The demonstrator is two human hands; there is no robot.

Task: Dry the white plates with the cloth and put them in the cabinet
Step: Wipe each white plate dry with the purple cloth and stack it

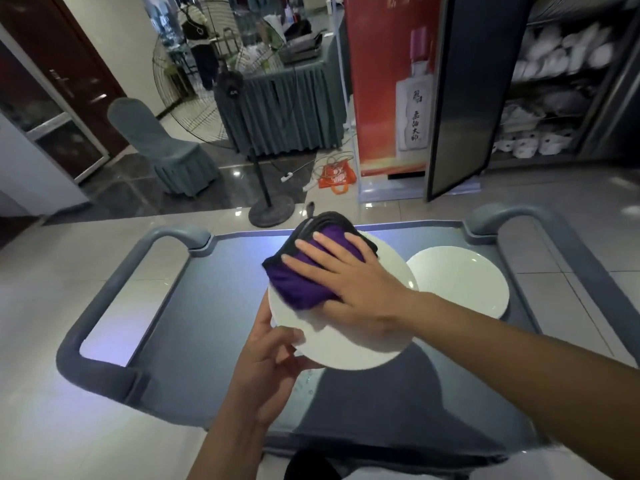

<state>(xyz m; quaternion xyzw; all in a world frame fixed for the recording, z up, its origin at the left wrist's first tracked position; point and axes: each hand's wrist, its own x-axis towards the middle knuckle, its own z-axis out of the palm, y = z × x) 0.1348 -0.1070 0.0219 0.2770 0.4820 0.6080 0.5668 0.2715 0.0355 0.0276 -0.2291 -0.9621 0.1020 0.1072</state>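
A white plate (346, 327) is held tilted above the grey cart (194, 327), near the middle of the scene, while a second white plate (460, 282) lies flat on the cart surface just to its right, partly overlapped by the held one. The held plate is gripped at its near-left rim by the left hand (266, 365), the thumb curled over the upper face and the fingers hidden beneath. A folded purple cloth (304, 282) with a dark edge is pressed against the far-left part of the plate by the right hand (353, 282), whose fingers are spread and nearly straight on top of the cloth. A slip is judged the chief risk: the plate is supported at one edge only, and downward wiping pressure applied far from that grip could lever it out of the thumb, dropping it onto the cart or the second plate. Dampness, suggested by droplets on the cart below, would worsen this. The plate appears glossy, round, shallow and unmarked. The open cabinet (554, 98), stocked with white crockery, stands far right.
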